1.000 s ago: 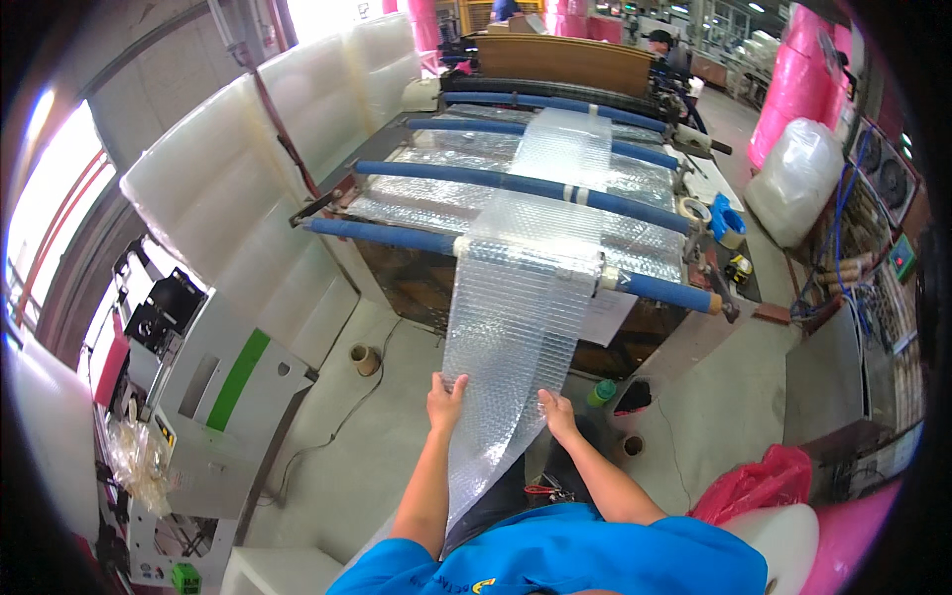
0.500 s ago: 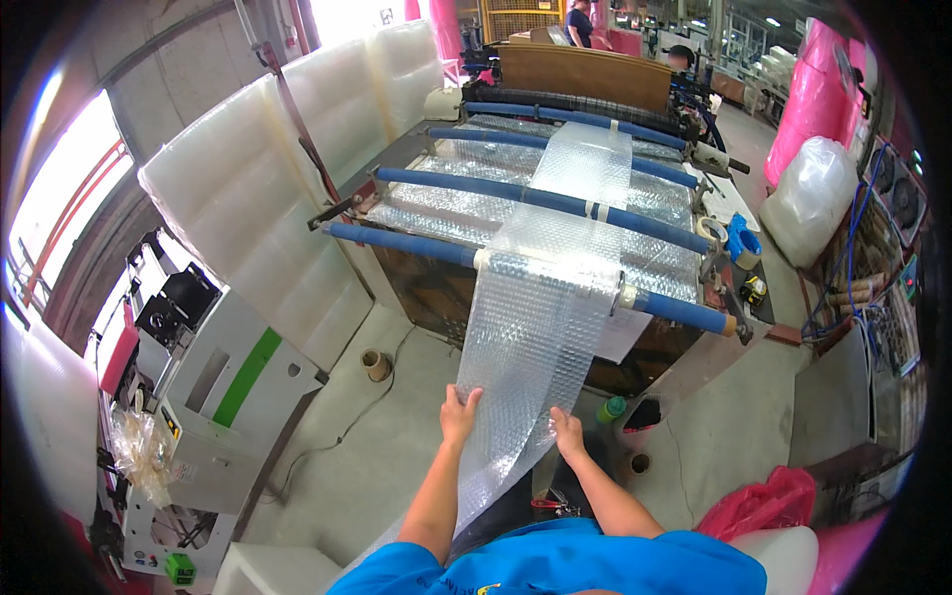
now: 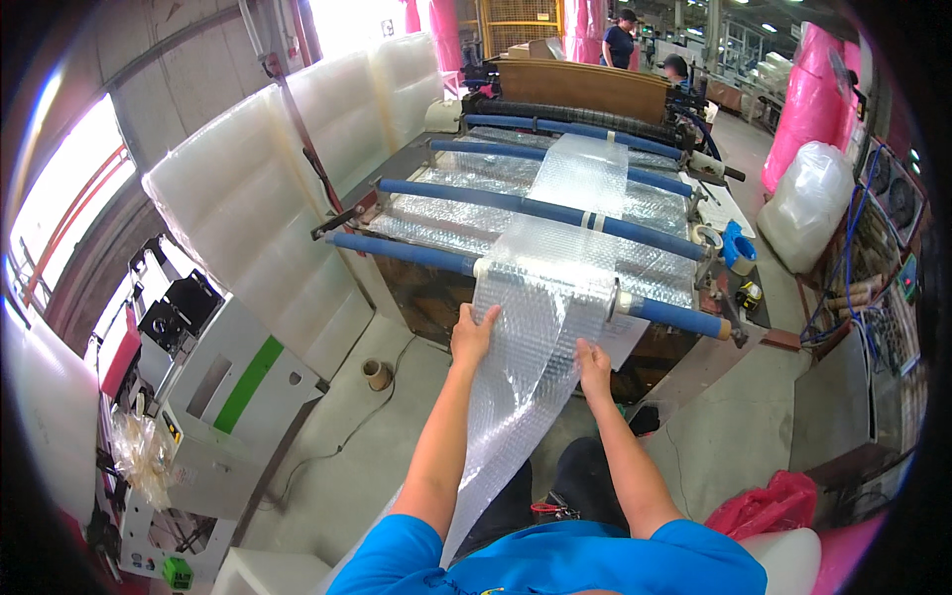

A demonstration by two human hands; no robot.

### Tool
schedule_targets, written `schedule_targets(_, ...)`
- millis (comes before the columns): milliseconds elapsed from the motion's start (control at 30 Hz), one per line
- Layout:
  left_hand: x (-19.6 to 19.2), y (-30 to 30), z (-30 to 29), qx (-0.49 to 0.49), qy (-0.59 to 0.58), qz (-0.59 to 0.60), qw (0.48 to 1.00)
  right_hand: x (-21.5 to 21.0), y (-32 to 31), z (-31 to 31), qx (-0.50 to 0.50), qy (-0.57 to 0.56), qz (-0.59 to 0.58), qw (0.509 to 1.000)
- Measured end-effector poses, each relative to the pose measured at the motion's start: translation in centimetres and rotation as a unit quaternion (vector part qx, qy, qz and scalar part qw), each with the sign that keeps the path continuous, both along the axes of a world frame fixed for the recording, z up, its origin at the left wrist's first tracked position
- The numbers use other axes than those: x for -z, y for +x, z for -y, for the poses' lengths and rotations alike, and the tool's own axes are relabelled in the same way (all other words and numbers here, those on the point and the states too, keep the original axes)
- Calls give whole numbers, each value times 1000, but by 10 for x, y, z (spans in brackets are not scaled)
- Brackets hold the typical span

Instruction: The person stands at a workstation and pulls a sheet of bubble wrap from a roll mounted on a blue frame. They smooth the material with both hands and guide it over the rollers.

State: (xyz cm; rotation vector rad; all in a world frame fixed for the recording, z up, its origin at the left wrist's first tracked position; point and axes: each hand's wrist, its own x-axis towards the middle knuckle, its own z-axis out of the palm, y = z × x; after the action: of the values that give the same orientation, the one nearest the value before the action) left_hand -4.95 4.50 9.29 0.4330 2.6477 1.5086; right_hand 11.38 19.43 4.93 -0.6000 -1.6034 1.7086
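A long strip of clear bubble wrap [image 3: 526, 367] runs over the blue rollers of a machine and hangs down toward my body. My left hand [image 3: 473, 335] grips its left edge just below the front roller [image 3: 402, 250], thumb on top. On the opposite edge my right hand [image 3: 593, 369] is closed on the film, a little lower down. The strip is folded diagonally between the hands, and its lower end passes beside my left forearm. White collars [image 3: 625, 301] sit on the front roller at either side of the strip.
A padded white wall of wrapped rolls [image 3: 258, 188] stands left of the machine. A grey cabinet with a green stripe [image 3: 248, 387] is nearer left. Tape rolls [image 3: 739, 253] lie on the machine's right side. A cardboard core [image 3: 376, 374] and cable are on the floor. Two people are far behind.
Both hands have moved up the bubble wrap, away from my body and closer to the front roller. The person standing in the background has shifted right.
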Motion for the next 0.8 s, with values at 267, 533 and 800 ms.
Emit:
schedule_targets(267,75,71,69,-13,-96,92,991,59,45,48,-59,31,201,977)
schedule_targets(533,26,107,140,-49,12,16,999,27,93,94,-165,13,140,976)
schedule_targets(800,50,95,158,-18,65,76,995,15,98,106,-159,-66,117,978)
